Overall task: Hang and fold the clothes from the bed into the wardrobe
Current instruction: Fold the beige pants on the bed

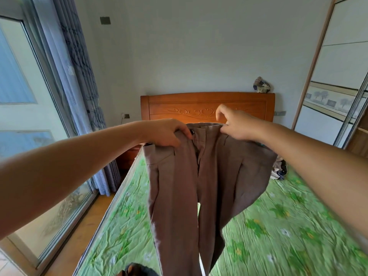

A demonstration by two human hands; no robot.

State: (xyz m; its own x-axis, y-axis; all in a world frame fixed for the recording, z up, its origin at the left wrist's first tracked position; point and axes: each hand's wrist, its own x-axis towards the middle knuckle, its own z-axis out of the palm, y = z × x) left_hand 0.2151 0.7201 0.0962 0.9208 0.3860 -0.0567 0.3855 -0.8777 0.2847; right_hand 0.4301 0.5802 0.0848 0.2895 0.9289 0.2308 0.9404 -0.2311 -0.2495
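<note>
A pair of brown trousers (179, 186) hangs in the air over the bed (278, 226), held up by the waistband with the legs dangling down. My left hand (167, 133) grips the waistband's left side next to the button. My right hand (234, 124) pinches the waistband's right side with thumb and lower fingers, index finger raised. A small heap of patterned clothes (278, 169) lies on the green flowered sheet at the right, partly hidden behind the trousers and my right forearm. The wardrobe (338, 76) with sliding panel doors stands at the right.
The wooden headboard (199, 108) stands against the far wall with a small soft toy (261, 85) on top. A glass sliding door (29, 116) and curtain (79, 86) fill the left side, with a strip of wooden floor (85, 226) between them and the bed. A dark object (135, 270) shows at the bottom edge.
</note>
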